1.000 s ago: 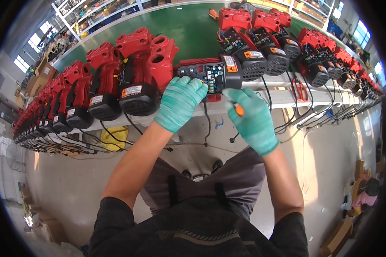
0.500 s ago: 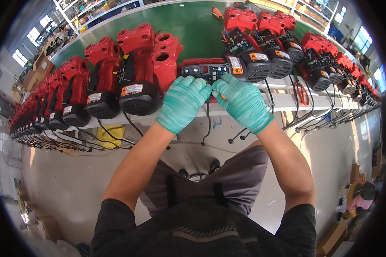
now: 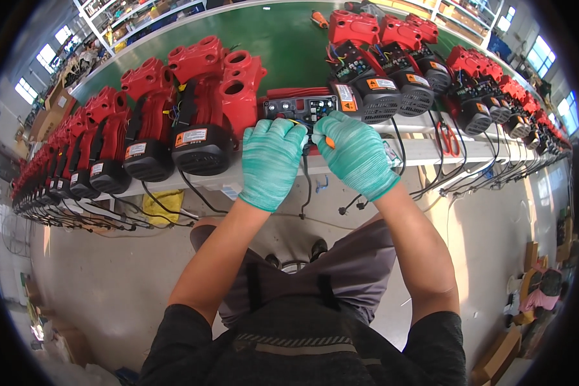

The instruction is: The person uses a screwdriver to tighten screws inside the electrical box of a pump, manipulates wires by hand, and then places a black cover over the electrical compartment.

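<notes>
Both my hands wear green knit gloves and work at the near edge of a black control panel [image 3: 289, 106] with knobs and a small display. It sits on a red, finned machine body [image 3: 296, 93] lying on the bench. My left hand [image 3: 273, 161] has its fingers curled on the panel's near edge, beside a thin yellow wire. My right hand [image 3: 357, 154] is closed around a tool with an orange handle end [image 3: 330, 142]; its working end is hidden under the glove. A black cable [image 3: 305, 180] hangs down between my hands.
Several red machines with black motor covers [image 3: 202, 151] stand in a row to the left. More, with exposed circuit boards [image 3: 350, 61], stand to the right. Red-handled scissors [image 3: 448, 138] hang near the bench edge. Cables dangle along the front; a yellow cloth [image 3: 162, 207] lies below.
My left hand has drawn slightly nearer to me, and its fingers have slid to the panel's near edge. My right hand has turned a little, showing more of the orange handle end.
</notes>
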`<state>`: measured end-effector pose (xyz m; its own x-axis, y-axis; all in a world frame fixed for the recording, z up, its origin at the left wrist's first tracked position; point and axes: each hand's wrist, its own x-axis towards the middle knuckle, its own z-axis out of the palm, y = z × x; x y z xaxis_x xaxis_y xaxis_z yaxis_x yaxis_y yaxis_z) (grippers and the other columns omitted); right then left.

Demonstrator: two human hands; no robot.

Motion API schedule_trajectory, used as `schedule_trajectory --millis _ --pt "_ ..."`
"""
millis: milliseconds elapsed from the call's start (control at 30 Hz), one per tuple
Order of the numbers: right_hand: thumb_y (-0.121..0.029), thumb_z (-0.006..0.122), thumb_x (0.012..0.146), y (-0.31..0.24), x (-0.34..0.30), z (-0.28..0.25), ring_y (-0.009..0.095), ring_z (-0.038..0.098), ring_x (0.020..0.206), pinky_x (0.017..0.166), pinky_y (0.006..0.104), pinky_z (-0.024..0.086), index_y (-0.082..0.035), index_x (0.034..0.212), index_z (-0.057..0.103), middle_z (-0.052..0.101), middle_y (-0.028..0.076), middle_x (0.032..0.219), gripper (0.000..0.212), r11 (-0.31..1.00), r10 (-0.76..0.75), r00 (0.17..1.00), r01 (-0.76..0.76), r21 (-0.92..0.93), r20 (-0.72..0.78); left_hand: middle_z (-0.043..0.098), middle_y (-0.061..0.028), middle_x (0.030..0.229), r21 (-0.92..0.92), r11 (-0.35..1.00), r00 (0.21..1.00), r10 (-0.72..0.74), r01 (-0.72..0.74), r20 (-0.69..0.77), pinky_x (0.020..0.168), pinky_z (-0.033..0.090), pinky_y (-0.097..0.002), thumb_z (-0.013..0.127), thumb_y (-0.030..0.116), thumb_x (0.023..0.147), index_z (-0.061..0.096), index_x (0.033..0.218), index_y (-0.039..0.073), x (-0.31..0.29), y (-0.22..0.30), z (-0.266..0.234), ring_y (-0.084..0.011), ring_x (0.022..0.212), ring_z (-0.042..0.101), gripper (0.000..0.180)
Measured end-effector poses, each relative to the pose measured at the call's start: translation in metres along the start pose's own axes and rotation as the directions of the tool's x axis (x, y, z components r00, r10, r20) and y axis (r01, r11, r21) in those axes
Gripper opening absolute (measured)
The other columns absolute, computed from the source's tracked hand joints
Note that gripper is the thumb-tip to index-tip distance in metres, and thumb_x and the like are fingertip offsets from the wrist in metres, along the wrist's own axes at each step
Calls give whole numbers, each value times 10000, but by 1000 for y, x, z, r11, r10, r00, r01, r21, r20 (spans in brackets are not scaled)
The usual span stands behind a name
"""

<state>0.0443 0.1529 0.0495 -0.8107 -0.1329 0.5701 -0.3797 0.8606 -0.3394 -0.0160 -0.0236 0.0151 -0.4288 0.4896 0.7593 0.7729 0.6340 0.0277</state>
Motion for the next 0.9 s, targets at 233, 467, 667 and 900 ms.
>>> schedule_trajectory --millis 233,467,667,900 --pt "-49 747 875 1 -10 -2 374 690 868 763 432 565 -20 1031 692 695 167 970 168 993 109 994 -109 40 2 692 -17 1026 6 1000 995 20 -20 98 806 464 -435 737 112 749 762 1051 135 8 1 -5 -267 958 625 304" --pt "-29 762 865 4 -19 -2 336 699 878 790 409 572 -11 1141 690 694 165 1002 286 981 156 988 -153 123 -18 696 -27 1040 60 985 967 147 -163 209 834 481 -428 713 117 769 767 1071 111 16 -4 -13 -266 974 629 307" --pt "-42 700 904 2 -28 -19 360 688 850 762 425 567 -39 1179 653 678 173 986 279 972 180 983 -170 165 -48 694 -28 1036 37 986 969 154 -164 194 826 486 -424 715 123 773 760 1063 111 17 -4 -10 -266 966 630 293" --pt "3 689 908 11 -69 -83 270 700 750 723 340 560 -25 1184 652 703 137 901 281 953 274 951 -249 171 -141 691 -50 1020 -44 992 988 124 -121 91 812 511 -429 728 70 750 742 1049 103 4 -11 0 -285 924 630 302"
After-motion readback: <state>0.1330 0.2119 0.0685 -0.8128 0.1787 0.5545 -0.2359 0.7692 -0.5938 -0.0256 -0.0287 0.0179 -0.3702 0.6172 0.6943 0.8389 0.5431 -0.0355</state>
